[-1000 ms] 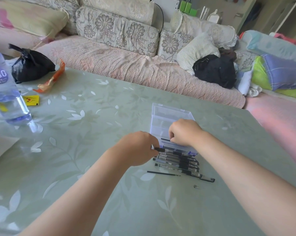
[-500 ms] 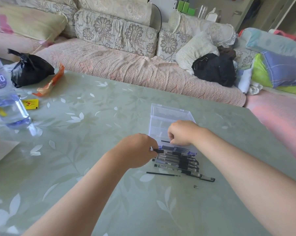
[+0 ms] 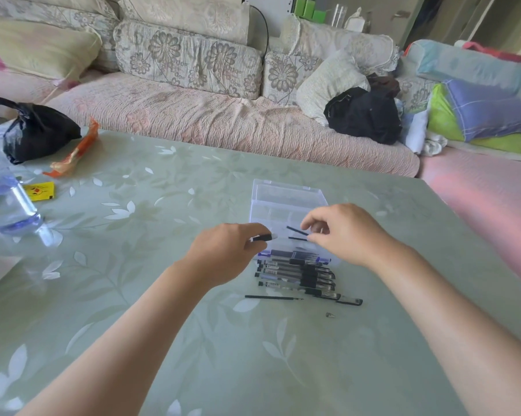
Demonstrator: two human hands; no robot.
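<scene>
Clear plastic with a black end, the pen barrel sat pinched in my left hand by the near left corner of the open see-through box. My right hand pinched a thin black refill over that box; what lay inside, I couldn't tell. Black pens lay in a row on the tabletop, just beside its near edge.
</scene>
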